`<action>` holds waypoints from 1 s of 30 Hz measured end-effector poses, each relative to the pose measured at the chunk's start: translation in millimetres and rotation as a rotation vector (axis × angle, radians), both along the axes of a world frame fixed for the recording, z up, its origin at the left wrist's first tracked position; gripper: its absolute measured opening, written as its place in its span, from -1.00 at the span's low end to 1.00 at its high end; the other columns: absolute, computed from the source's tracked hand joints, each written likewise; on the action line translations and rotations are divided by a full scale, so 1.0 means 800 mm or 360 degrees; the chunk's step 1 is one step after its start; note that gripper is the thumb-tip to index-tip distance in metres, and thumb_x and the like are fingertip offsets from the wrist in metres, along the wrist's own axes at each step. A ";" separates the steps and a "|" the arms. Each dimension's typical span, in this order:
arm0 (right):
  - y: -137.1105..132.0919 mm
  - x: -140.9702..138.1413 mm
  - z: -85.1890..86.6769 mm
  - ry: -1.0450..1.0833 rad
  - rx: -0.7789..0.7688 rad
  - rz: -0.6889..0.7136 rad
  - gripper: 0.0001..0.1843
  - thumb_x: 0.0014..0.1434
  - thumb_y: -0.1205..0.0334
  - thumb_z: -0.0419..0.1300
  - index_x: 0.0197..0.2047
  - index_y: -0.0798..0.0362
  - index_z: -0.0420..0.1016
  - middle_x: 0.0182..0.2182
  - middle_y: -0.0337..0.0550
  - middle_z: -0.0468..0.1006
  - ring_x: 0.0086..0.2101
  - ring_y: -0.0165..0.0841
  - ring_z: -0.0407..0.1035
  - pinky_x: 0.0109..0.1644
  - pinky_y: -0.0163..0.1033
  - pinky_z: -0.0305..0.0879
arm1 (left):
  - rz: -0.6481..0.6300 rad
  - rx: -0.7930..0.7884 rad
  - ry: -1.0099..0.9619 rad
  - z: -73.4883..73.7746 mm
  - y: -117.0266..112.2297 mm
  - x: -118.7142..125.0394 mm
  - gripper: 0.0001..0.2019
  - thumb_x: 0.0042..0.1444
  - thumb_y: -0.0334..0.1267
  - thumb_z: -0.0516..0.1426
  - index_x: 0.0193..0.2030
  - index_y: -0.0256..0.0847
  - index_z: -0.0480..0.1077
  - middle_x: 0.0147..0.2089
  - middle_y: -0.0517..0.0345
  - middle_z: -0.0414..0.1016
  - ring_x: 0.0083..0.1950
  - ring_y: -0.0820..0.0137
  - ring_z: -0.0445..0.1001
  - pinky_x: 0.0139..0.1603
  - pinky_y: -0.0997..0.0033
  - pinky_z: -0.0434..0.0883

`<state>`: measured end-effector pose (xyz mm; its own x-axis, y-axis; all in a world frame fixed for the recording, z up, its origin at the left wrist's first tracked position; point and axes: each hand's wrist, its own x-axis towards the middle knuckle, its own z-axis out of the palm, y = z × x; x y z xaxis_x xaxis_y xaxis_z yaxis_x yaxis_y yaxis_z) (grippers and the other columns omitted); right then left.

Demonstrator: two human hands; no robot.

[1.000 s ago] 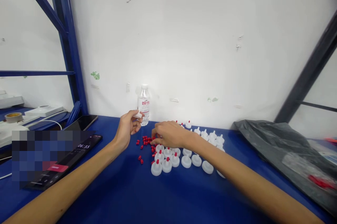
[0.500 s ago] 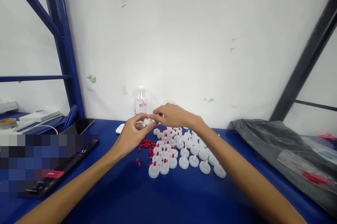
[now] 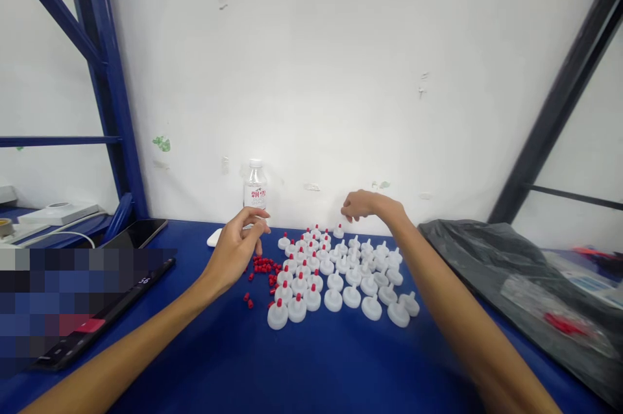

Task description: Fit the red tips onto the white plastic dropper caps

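Observation:
Several white nozzle caps (image 3: 341,271) stand in rows on the blue table (image 3: 292,362); many carry a red tip. Loose red tips (image 3: 263,266) lie scattered to their left. My left hand (image 3: 237,246) hovers over the red tips, its fingers curled loosely with nothing seen in them. My right hand (image 3: 363,205) reaches to the far row, fingers bent downward just above a red-tipped cap (image 3: 337,231) near the wall; whether it holds anything is hidden.
A small water bottle (image 3: 255,188) stands by the wall. A phone (image 3: 141,232) and a dark device showing a timer (image 3: 97,316) lie at the left. A grey plastic bag (image 3: 530,284) covers the right side. Blue rack posts (image 3: 104,83) rise at the left.
My hands met above the caps half a second ago and have parted. My right hand has moved back to the far row; my left has dropped toward the red tips.

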<state>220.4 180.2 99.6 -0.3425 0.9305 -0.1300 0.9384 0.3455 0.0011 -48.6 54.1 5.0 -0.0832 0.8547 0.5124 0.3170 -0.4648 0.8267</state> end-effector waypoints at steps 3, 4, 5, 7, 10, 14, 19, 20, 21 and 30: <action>0.017 0.008 -0.019 -0.0063 -0.0237 -0.0060 -0.73 0.22 0.18 0.11 -0.40 0.11 0.56 -0.32 -0.09 0.59 -0.47 -0.41 0.33 -0.38 -0.29 0.22 | 0.0025 0.0034 -0.0006 0.000 0.000 0.001 -0.80 0.28 -0.14 0.05 -0.02 -0.10 0.33 -0.22 0.23 0.44 -0.54 0.54 0.37 -0.60 0.54 0.15; 0.019 0.007 -0.024 -0.0079 -0.0294 -0.0070 -0.73 0.24 0.16 0.12 -0.36 0.11 0.56 -0.30 -0.10 0.58 -0.46 -0.42 0.33 -0.37 -0.29 0.25 | 0.0026 0.0037 -0.0005 0.000 0.000 0.001 -0.80 0.27 -0.14 0.05 -0.02 -0.10 0.33 -0.22 0.23 0.44 -0.54 0.54 0.37 -0.60 0.54 0.15; 0.021 0.004 -0.029 -0.0097 -0.0338 -0.0081 -0.74 0.27 0.13 0.13 -0.31 0.12 0.55 -0.28 -0.12 0.57 -0.43 -0.43 0.34 -0.34 -0.28 0.29 | 0.0027 0.0036 -0.0004 0.001 -0.001 0.001 -0.80 0.27 -0.14 0.05 -0.02 -0.10 0.32 -0.21 0.23 0.43 -0.54 0.53 0.37 -0.60 0.54 0.15; 0.024 -0.004 -0.036 -0.0143 -0.0398 -0.0113 -0.73 0.31 0.08 0.16 -0.19 0.13 0.52 -0.24 -0.13 0.54 -0.35 -0.40 0.40 -0.25 -0.24 0.37 | 0.0030 0.0028 -0.0006 0.002 -0.001 0.002 -0.80 0.27 -0.14 0.06 -0.02 -0.10 0.32 -0.22 0.22 0.43 -0.54 0.53 0.37 -0.61 0.54 0.15; 0.026 -0.017 -0.047 -0.0213 -0.0447 -0.0165 -0.70 0.33 0.06 0.17 -0.04 0.13 0.47 -0.13 -0.11 0.52 -0.21 -0.33 0.45 -0.12 -0.13 0.44 | 0.0025 0.0019 -0.0005 0.002 -0.002 0.002 -0.81 0.26 -0.16 0.06 -0.03 -0.11 0.32 -0.22 0.22 0.43 -0.54 0.52 0.37 -0.62 0.54 0.14; 0.031 -0.023 -0.061 -0.0258 -0.0488 -0.0187 -0.69 0.33 0.10 0.18 0.02 0.12 0.45 -0.07 -0.08 0.52 -0.16 -0.30 0.47 -0.09 -0.10 0.46 | -0.0001 0.0020 0.0000 0.000 -0.003 0.001 -0.82 0.26 -0.18 0.06 -0.04 -0.11 0.32 -0.22 0.22 0.43 -0.54 0.54 0.37 -0.60 0.55 0.13; 0.037 -0.013 -0.060 -0.0249 -0.0364 -0.0214 -0.66 0.35 0.01 0.14 -0.04 0.12 0.48 -0.12 -0.09 0.54 -0.18 -0.31 0.47 -0.07 -0.09 0.44 | -0.0019 0.0026 0.0001 -0.001 -0.003 0.002 -0.83 0.25 -0.20 0.06 -0.05 -0.12 0.33 -0.23 0.23 0.43 -0.55 0.54 0.37 -0.59 0.53 0.16; 0.038 -0.012 -0.059 -0.0248 -0.0286 -0.0240 -0.64 0.35 0.00 0.14 -0.03 0.13 0.48 -0.11 -0.08 0.54 -0.16 -0.30 0.47 -0.04 -0.07 0.43 | -0.0019 0.0028 0.0000 -0.001 -0.003 0.002 -0.83 0.24 -0.21 0.06 -0.05 -0.12 0.33 -0.23 0.23 0.43 -0.55 0.54 0.37 -0.59 0.53 0.17; 0.039 -0.010 -0.060 -0.0248 -0.0197 -0.0271 -0.63 0.35 -0.01 0.14 -0.01 0.13 0.47 -0.07 -0.06 0.53 -0.12 -0.27 0.46 0.00 -0.04 0.41 | -0.0019 0.0029 0.0001 -0.001 -0.003 0.002 -0.83 0.24 -0.21 0.06 -0.05 -0.12 0.33 -0.23 0.23 0.43 -0.55 0.54 0.37 -0.59 0.53 0.17; 0.039 -0.015 -0.083 -0.0182 0.0150 -0.0207 -0.64 0.33 0.10 0.18 0.12 0.09 0.40 0.05 -0.02 0.46 -0.05 -0.23 0.43 0.02 0.00 0.43 | 0.0024 0.0051 0.0097 -0.003 -0.003 0.002 -0.85 0.26 -0.19 0.05 -0.07 -0.11 0.33 -0.21 0.23 0.45 -0.54 0.53 0.37 -0.55 0.50 0.25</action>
